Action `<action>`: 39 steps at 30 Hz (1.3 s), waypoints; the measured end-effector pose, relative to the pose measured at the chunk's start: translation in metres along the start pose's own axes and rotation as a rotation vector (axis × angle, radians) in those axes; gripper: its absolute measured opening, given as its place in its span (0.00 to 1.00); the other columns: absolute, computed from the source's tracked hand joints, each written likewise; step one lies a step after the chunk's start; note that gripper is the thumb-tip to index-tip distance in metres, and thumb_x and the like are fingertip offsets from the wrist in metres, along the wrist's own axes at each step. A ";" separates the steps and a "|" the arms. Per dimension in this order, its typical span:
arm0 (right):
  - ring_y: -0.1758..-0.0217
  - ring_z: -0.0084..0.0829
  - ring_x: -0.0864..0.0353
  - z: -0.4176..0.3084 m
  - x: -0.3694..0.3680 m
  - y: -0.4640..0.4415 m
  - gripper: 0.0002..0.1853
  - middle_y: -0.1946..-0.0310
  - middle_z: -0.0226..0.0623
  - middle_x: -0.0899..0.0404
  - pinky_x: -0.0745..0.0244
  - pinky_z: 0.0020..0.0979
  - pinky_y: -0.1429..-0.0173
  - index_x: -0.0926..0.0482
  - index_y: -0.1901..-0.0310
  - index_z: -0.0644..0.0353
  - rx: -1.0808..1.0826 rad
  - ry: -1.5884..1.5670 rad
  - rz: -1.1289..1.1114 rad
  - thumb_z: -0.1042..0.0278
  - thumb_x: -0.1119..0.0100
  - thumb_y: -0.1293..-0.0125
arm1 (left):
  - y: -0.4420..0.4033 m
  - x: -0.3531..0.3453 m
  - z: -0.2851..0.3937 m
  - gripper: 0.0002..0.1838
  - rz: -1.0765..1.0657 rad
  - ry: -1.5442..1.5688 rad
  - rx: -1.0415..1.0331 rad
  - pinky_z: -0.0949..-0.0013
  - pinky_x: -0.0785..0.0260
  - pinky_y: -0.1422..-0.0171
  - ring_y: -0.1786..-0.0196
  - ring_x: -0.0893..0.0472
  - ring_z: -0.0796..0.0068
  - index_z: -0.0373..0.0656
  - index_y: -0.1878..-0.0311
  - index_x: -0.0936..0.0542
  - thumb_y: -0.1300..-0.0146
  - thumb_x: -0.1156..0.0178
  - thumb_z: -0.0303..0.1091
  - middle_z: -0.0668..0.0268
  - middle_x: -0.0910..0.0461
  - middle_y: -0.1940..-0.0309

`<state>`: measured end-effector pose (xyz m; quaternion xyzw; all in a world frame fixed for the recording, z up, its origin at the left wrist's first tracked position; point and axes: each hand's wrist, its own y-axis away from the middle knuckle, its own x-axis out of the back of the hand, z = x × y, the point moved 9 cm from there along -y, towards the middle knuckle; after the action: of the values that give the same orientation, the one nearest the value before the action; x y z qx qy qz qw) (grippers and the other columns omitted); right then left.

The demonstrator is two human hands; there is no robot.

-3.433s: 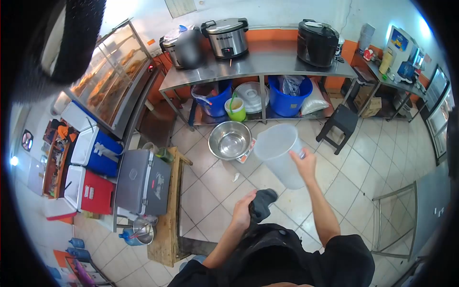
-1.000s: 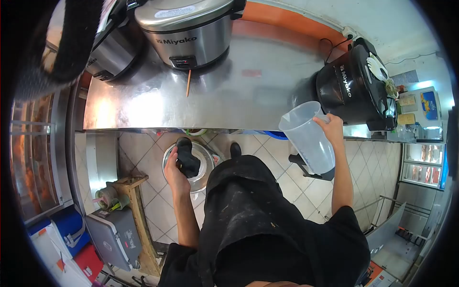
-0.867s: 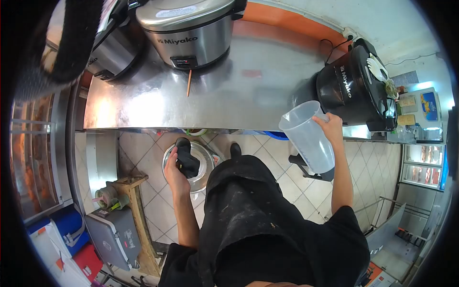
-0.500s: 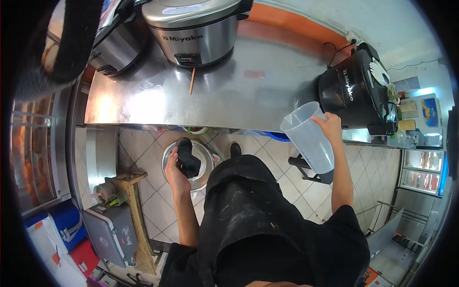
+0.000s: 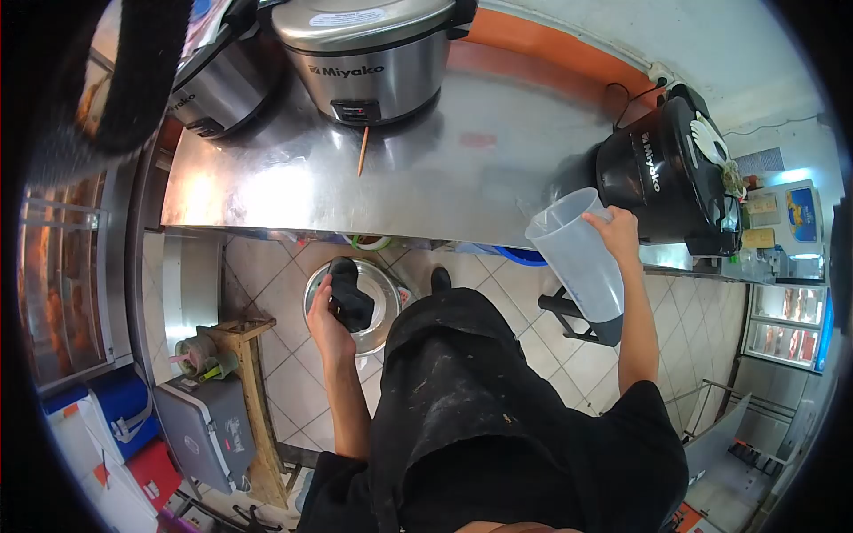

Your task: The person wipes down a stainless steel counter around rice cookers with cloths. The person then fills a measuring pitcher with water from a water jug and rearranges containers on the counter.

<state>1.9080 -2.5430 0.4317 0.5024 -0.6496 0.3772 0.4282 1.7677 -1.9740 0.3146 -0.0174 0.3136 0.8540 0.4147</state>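
Observation:
My right hand [image 5: 615, 233] grips the handle of a translucent plastic measuring jug [image 5: 582, 266], which is tilted just in front of the counter's edge. No contents can be made out inside the jug. Lower on the left, my left hand [image 5: 330, 324] hangs with its fingers extended and apparently nothing in them. It overlaps a black shoe [image 5: 349, 289] in view, and whether they touch cannot be told. Behind that shoe, a round metal basin [image 5: 388, 306] rests on the tiled floor.
Along the steel counter [image 5: 373, 200] stand a silver rice cooker [image 5: 364, 75], another cooker [image 5: 222, 93] and a black cooker [image 5: 653, 173]. A wooden stick [image 5: 362, 151] lies before the middle one. A grey cooler box [image 5: 209, 431] and wooden stand [image 5: 258, 400] are at left.
The view has shifted very slightly. Both hands and the jug keep almost the same pose.

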 end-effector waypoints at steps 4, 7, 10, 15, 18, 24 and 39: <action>0.79 0.43 0.28 0.000 0.006 0.002 0.30 0.82 0.52 0.27 0.32 0.42 0.68 0.25 0.76 0.72 -0.034 -0.074 -0.006 0.47 0.24 0.48 | 0.001 0.001 0.000 0.21 0.008 0.016 0.022 0.69 0.32 0.39 0.47 0.21 0.71 0.32 0.39 0.22 0.31 0.46 0.34 0.60 0.18 0.46; 0.78 0.35 0.27 0.014 0.018 0.004 0.29 0.82 0.47 0.26 0.31 0.39 0.68 0.23 0.75 0.72 -0.057 -0.102 0.019 0.48 0.25 0.46 | 0.001 0.005 0.002 0.21 0.014 0.027 0.014 0.68 0.32 0.39 0.47 0.21 0.71 0.33 0.39 0.22 0.31 0.46 0.34 0.60 0.19 0.46; 0.79 0.31 0.30 0.035 0.031 0.012 0.27 0.83 0.41 0.26 0.33 0.38 0.71 0.23 0.74 0.72 -0.072 -0.270 0.124 0.50 0.25 0.45 | -0.001 0.013 0.002 0.20 0.028 0.030 -0.009 0.67 0.32 0.39 0.46 0.21 0.71 0.33 0.40 0.21 0.31 0.46 0.34 0.60 0.19 0.46; 0.81 0.16 0.37 0.044 0.054 0.042 0.21 0.83 0.24 0.30 0.43 0.26 0.79 0.19 0.65 0.71 -0.343 -0.674 0.068 0.58 0.26 0.41 | -0.002 0.032 0.001 0.20 0.040 0.038 -0.032 0.69 0.31 0.41 0.47 0.21 0.71 0.34 0.40 0.21 0.30 0.46 0.34 0.60 0.19 0.46; 0.81 0.14 0.37 0.031 0.043 0.050 0.24 0.79 0.24 0.30 0.47 0.22 0.79 0.22 0.50 0.75 -0.267 -1.002 0.157 0.66 0.26 0.42 | 0.008 0.029 0.021 0.16 0.096 0.058 -0.069 0.73 0.30 0.47 0.53 0.20 0.75 0.34 0.44 0.19 0.32 0.43 0.30 0.61 0.17 0.51; 0.69 0.20 0.21 -0.164 -0.053 0.043 0.17 0.71 0.30 0.16 0.25 0.26 0.65 0.15 0.61 0.65 -0.040 -1.107 0.064 0.57 0.28 0.40 | 0.029 -0.030 -0.004 0.11 -0.442 -0.977 -0.130 0.74 0.29 0.60 0.68 0.22 0.81 0.37 0.54 0.14 0.40 0.37 0.25 0.67 0.16 0.71; 0.41 0.43 0.23 -0.231 -0.156 -0.076 0.19 0.48 0.42 0.20 0.28 0.40 0.40 0.19 0.51 0.60 0.405 -0.877 -0.158 0.59 0.32 0.40 | -0.128 -0.318 -0.140 0.19 -0.404 -0.018 -0.189 0.59 0.26 0.45 0.52 0.16 0.59 0.40 0.43 0.20 0.39 0.41 0.22 0.59 0.16 0.50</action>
<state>2.0436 -2.2949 0.3708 0.7349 -0.6421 0.2154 0.0353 2.0363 -2.2138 0.2276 -0.1110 0.2183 0.7793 0.5768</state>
